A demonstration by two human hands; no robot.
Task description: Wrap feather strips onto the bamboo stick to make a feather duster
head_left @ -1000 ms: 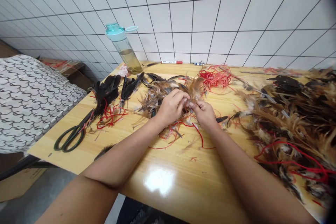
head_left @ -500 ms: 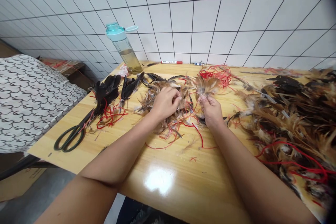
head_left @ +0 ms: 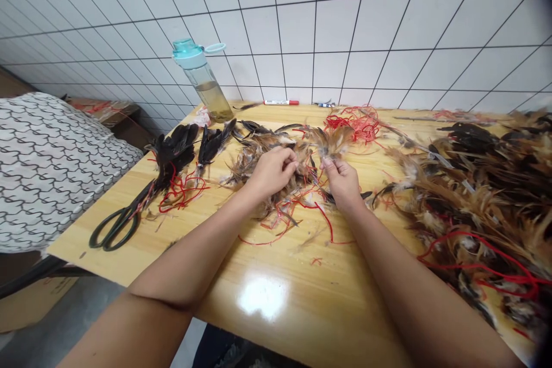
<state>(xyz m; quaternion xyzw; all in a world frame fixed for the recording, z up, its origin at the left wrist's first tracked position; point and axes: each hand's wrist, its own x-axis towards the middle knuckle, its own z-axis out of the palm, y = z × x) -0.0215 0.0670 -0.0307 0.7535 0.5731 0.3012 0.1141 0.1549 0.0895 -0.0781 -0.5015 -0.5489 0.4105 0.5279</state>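
Observation:
My right hand (head_left: 344, 183) pinches a small fan of brown feathers (head_left: 331, 139) by its quill end, with the tips pointing away toward the wall. Just left of it, my left hand (head_left: 274, 169) rests over a loose pile of brown feathers (head_left: 245, 164), its fingers curled together. Whatever may be between those fingers is too small or hidden to name. Red strings (head_left: 297, 204) tangle among the pile and trail over the wooden table (head_left: 319, 299) below both hands.
Black scissors (head_left: 114, 227) lie left, with black feathers (head_left: 176, 146) over their blades. A water bottle (head_left: 209, 89) stands behind. A red-and-white marker (head_left: 280, 102) lies by the tiled wall, near a red string tangle (head_left: 357, 123). A large feather heap (head_left: 487, 195) covers the right side.
My right hand has shifted slightly left, carrying the fan of feathers nearer my left hand. My left hand stays almost where it was over the pile.

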